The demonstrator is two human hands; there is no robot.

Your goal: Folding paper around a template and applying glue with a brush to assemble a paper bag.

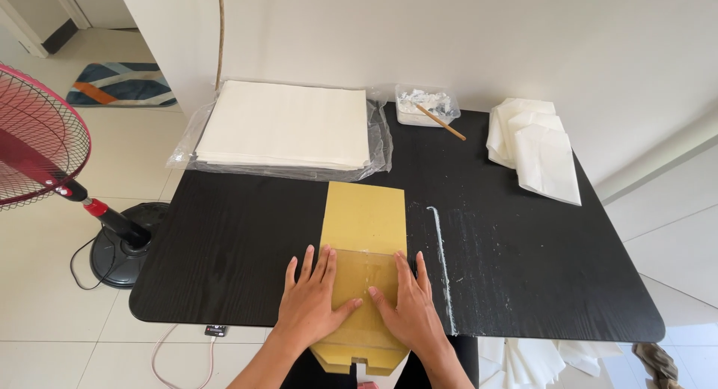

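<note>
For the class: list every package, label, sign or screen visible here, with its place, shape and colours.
Clear plastic wrapper: far left of the black table, holding a flat stack of white sheets.
Clear plastic tub: far edge, rectangular, white paste inside, wooden stick across it.
No labels, signs or screens show.

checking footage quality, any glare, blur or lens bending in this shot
Head view: bright, even daylight, sharp throughout; soft sheen on the black table and on the clear sheet under the left hand and right hand; faint shadows; wide-lens bending curves the table edges and the wall.
</note>
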